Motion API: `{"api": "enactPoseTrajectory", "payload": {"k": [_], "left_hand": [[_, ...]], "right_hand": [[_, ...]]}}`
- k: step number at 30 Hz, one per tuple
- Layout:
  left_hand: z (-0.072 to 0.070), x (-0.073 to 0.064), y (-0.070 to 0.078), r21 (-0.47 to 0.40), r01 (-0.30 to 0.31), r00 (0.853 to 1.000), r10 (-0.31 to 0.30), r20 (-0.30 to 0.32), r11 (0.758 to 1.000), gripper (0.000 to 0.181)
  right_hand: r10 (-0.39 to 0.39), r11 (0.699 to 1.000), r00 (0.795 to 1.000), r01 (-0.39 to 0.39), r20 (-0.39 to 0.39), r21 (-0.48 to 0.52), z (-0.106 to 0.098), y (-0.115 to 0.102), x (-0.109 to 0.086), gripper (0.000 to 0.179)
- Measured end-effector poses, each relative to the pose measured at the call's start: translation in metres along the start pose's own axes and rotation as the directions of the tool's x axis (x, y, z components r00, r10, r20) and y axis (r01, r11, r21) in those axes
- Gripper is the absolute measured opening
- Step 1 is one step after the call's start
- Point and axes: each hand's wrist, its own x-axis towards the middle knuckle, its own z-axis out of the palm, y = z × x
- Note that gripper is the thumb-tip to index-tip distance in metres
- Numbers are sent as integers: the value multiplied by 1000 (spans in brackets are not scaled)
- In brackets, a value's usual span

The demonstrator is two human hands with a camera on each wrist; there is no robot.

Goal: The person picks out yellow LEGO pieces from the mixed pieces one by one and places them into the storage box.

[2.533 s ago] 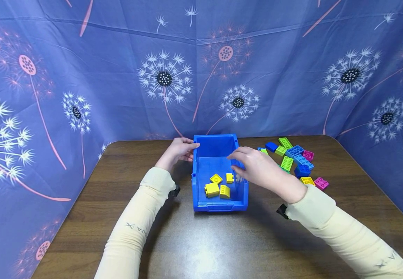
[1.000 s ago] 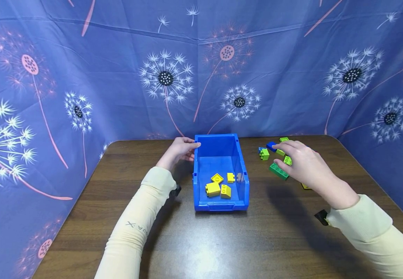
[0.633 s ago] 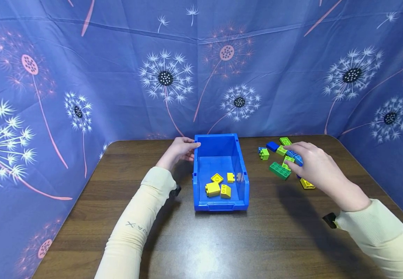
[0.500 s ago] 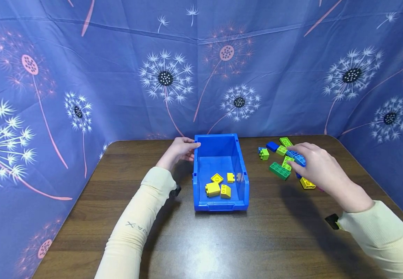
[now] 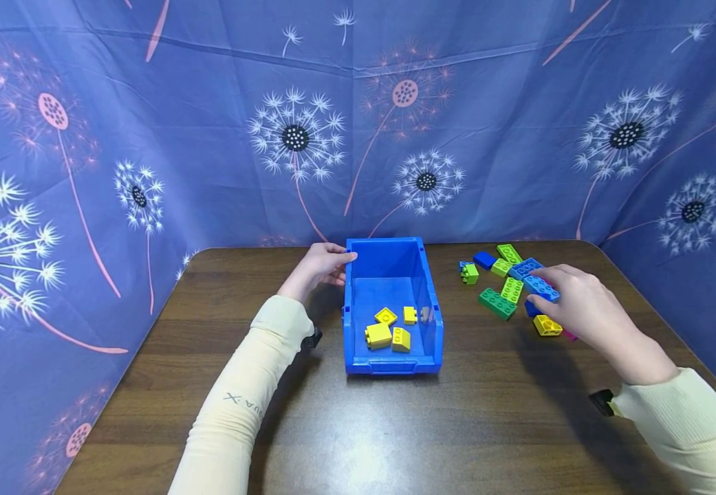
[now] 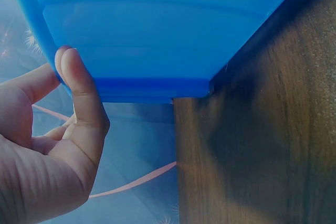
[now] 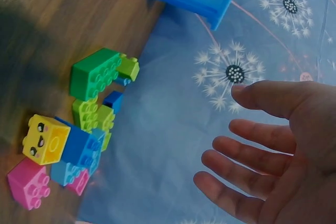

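Observation:
My left hand (image 5: pixel 323 263) grips the left rim of a blue storage bin (image 5: pixel 393 367), thumb on one side and fingers on the other; the left wrist view shows the thumb against the bin wall (image 6: pixel 152 35). Inside the bin lie several yellow toy building bricks (image 5: pixel 378 336). Over the loose pile on the right hovers my right hand (image 5: pixel 583 302), palm empty and fingers loosely spread in the right wrist view. Nearest to it are a light blue brick (image 5: pixel 541 289), a yellow brick (image 5: pixel 547 326) with a printed face, and a pink brick (image 7: pixel 30 183) mostly hidden in the head view.
Other bricks in the pile include a dark green one (image 5: pixel 497 303), a lime one (image 5: pixel 512 289) and a blue one (image 5: pixel 484 260). The wooden table (image 5: pixel 432 440) ends at a curtain (image 5: pixel 487 124) printed with dandelions.
My right hand has moved from above the bin to the brick pile, then drifted further right over it, uncovering blue bricks and the yellow one. My left hand and the bin stay put.

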Motion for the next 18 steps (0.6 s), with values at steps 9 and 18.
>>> {"api": "enactPoseTrajectory", "payload": {"k": [9, 18], "left_hand": [[0, 0, 1, 1, 5, 1000, -5, 5, 1000, 45], [1, -1, 2, -13, 5, 1000, -5, 11, 1000, 45]], "right_hand": [[58, 998, 996, -58, 70, -1, 7, 11, -5, 50], [88, 996, 988, -87, 124, -20, 16, 24, -7, 49]]}}
